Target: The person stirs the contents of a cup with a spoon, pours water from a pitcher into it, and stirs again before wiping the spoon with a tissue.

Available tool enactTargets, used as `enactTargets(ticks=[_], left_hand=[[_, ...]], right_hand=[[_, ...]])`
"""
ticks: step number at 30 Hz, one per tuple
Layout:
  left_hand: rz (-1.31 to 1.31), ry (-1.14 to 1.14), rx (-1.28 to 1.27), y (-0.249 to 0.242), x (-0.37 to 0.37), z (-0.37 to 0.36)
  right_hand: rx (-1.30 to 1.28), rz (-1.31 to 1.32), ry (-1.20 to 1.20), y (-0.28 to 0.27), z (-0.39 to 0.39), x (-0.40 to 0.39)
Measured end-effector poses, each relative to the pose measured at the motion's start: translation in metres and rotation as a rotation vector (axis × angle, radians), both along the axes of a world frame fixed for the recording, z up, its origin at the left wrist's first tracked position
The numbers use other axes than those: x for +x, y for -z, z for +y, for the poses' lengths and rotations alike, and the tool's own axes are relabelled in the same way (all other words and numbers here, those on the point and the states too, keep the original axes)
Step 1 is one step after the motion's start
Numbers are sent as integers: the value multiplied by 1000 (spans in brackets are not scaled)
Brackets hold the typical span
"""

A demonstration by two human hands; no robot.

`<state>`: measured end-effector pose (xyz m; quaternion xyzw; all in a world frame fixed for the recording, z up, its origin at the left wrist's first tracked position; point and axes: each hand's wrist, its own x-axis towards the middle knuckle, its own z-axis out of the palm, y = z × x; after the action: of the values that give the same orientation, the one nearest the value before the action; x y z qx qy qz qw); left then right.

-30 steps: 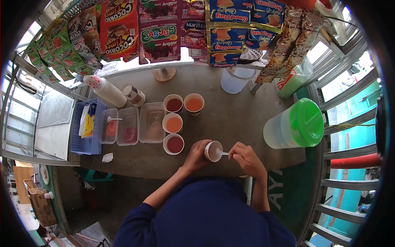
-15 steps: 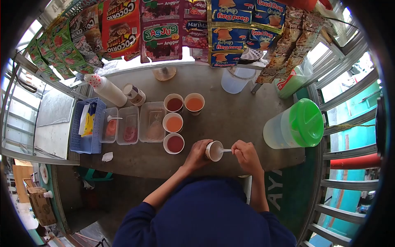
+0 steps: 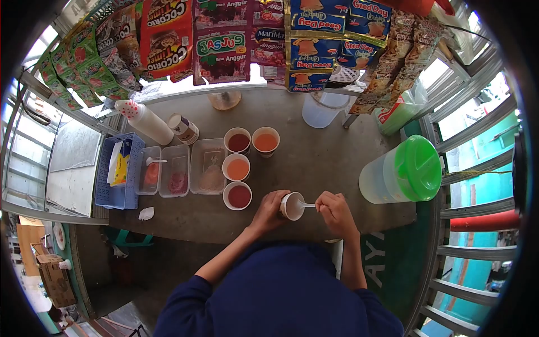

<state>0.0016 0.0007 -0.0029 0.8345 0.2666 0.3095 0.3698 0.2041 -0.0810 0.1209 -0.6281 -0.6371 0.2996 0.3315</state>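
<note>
My left hand (image 3: 270, 212) is wrapped round a paper cup (image 3: 291, 206) near the front edge of the table, tipped slightly toward my right. Pinched in my right hand (image 3: 336, 214) is the handle of a white spoon (image 3: 306, 205), whose bowl end reaches into the cup. What lies at the bottom of the cup is hard to make out. Beyond my left hand stand several paper cups of drink: a red one (image 3: 237, 196), an orange one (image 3: 236, 167), a dark red one (image 3: 237, 140) and another orange one (image 3: 265, 141).
Left of the cups sit plastic tubs of powder (image 3: 208, 167) and a blue basket (image 3: 119, 171). Stacked cups (image 3: 144, 123) lie behind them. A green-lidded water container (image 3: 400, 168) stands at right, a clear pail (image 3: 323, 109) at the back. Drink sachets (image 3: 222, 48) hang overhead.
Almost nothing differs. The cup stays in my left hand and the spoon in my right, with only a very slight shift of the right hand.
</note>
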Motion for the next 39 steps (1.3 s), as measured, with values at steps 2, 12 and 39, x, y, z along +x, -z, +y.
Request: enactTargets(ticks=[2, 12, 39], left_hand=[[8, 5, -1, -2, 0, 0], [-8, -3, -17, -3, 0, -2], [-5, -7, 3, -2, 0, -2]], right_hand=[[18, -24, -2, 3, 1, -3], [63, -24, -64, -12, -1, 2], [108, -180, -143, -3, -3, -4]])
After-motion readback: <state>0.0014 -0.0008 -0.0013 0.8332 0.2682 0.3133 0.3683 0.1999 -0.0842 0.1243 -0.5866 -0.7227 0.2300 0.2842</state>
